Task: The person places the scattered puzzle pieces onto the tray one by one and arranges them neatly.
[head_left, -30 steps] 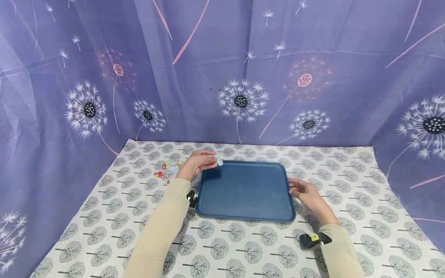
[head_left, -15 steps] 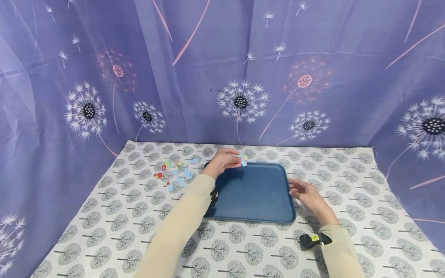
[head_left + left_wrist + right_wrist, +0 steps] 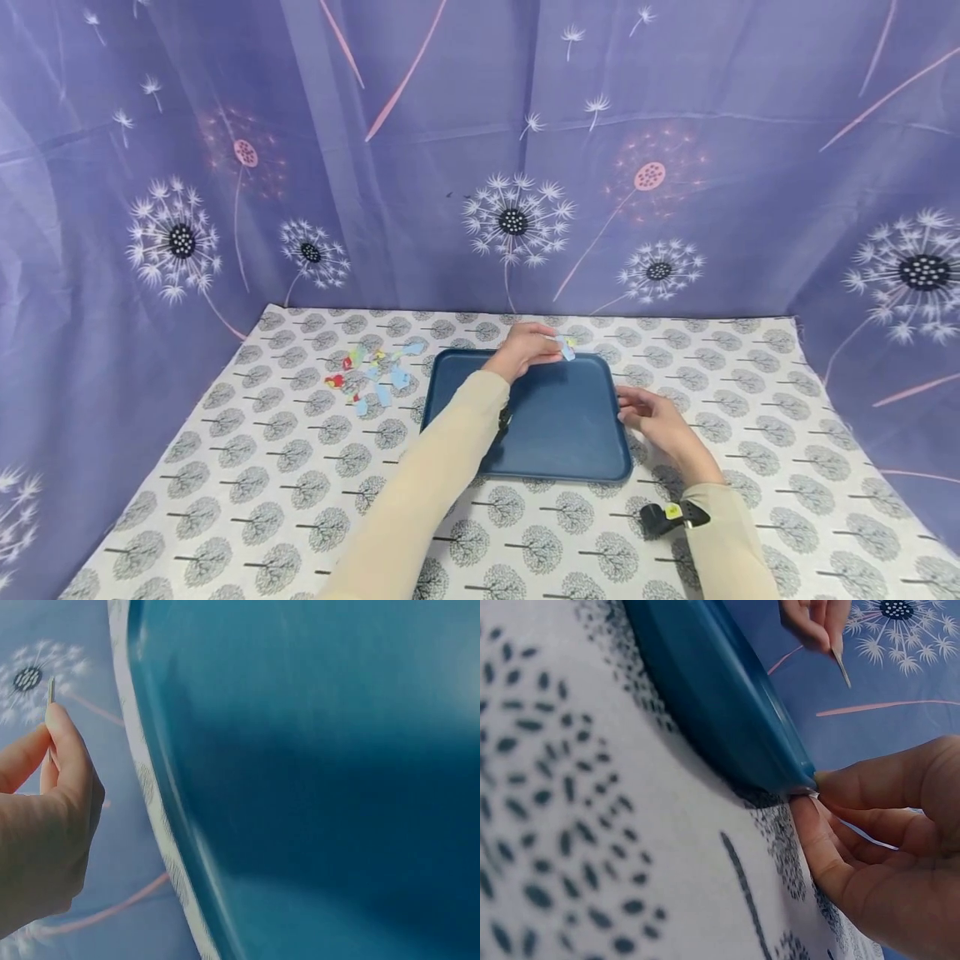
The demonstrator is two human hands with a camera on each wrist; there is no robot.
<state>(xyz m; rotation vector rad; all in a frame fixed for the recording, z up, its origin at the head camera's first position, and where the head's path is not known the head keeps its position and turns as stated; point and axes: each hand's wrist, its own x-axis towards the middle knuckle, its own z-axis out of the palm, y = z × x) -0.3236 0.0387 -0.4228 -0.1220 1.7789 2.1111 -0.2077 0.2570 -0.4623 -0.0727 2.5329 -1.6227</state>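
My left hand [image 3: 527, 348] is raised above the far part of a dark blue rectangular tray [image 3: 558, 425]. Between thumb and fingers it pinches a small light-blue puzzle piece [image 3: 566, 348] with a yellow patch. Edge-on in the left wrist view, the puzzle piece [image 3: 51, 691] looks thin and flat. At the tray's right side, my right hand [image 3: 660, 421] holds the rim. The right wrist view shows thumb and forefinger pinching the tray's edge [image 3: 780, 742]. The tray's left part is partly hidden behind my left sleeve.
Several loose puzzle pieces [image 3: 382, 393], light blue, red, yellow and green, lie scattered left of the tray. A white cloth [image 3: 285, 500] printed with grey trees covers the table. A purple dandelion curtain [image 3: 420, 208] hangs behind and at both sides.
My left hand has carried the puzzle piece rightward, from the tray's far left corner to over its far right part. The right hand stays at the tray's right edge.
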